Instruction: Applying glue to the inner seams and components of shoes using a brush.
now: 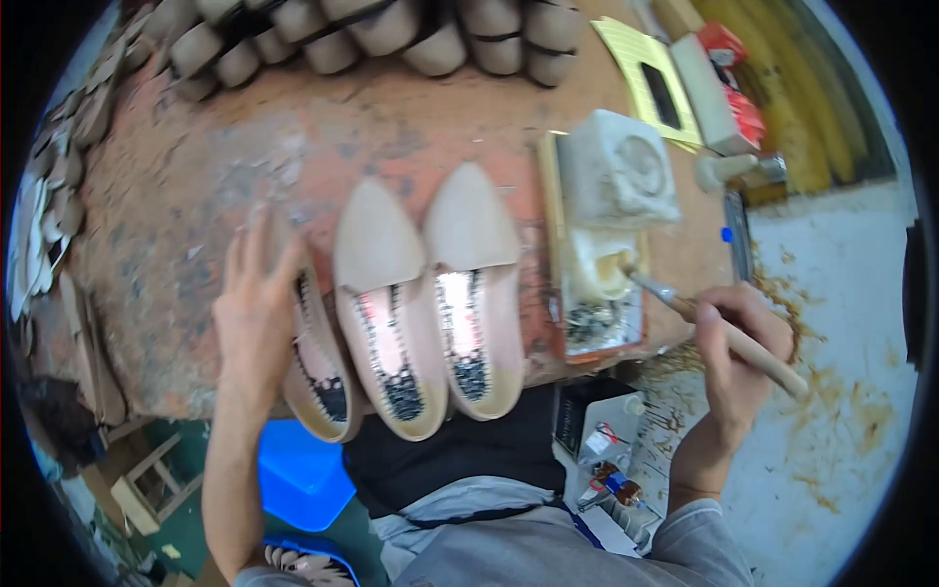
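Observation:
My left hand (256, 303) is slightly blurred, with its thumb and fingers around the toe of a beige pointed slip-on shoe (337, 423). That shoe leans to one side, its toe mostly hidden by the hand. To its right, two more such shoes, a middle one (380, 240) and a right one (472, 225), lie side by side with toes pointing away. My right hand (736, 338) grips the wooden handle of a brush (753, 357). The brush's tip rests in a pale, glue-like mass in a small tray (599, 354) beneath a whitish crusted block (611, 166).
Rows of beige shoes (386, 29) line the worktable's (176, 323) far side, with more along the left. Yellow paper (636, 73) bearing a dark phone-like object lies far right, by a wooden-handled tool (729, 171). Below the front edge stands a blue plastic bin (303, 479).

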`<action>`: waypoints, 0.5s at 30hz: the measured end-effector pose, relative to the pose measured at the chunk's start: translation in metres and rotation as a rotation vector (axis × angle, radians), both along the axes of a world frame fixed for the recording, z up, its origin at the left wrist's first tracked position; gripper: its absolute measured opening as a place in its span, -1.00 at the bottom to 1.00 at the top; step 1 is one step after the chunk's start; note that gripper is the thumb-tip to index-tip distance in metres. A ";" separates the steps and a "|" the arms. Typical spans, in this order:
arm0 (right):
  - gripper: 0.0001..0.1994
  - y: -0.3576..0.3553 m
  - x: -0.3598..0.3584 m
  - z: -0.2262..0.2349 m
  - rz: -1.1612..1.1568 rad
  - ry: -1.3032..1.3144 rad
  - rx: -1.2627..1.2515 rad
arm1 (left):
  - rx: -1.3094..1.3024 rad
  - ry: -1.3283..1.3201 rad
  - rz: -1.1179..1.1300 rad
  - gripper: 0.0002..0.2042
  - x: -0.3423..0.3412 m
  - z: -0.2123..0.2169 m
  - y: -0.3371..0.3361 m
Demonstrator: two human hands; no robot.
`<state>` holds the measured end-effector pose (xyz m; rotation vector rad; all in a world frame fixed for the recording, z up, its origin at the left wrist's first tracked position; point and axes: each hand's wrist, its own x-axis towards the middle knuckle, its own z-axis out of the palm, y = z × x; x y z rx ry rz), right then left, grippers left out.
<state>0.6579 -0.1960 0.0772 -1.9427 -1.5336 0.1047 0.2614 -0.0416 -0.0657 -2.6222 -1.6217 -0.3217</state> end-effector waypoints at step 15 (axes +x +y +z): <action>-0.92 -0.002 -0.001 -0.021 0.191 -0.282 -0.094 | -0.061 -0.071 0.058 -0.28 0.032 0.001 -0.029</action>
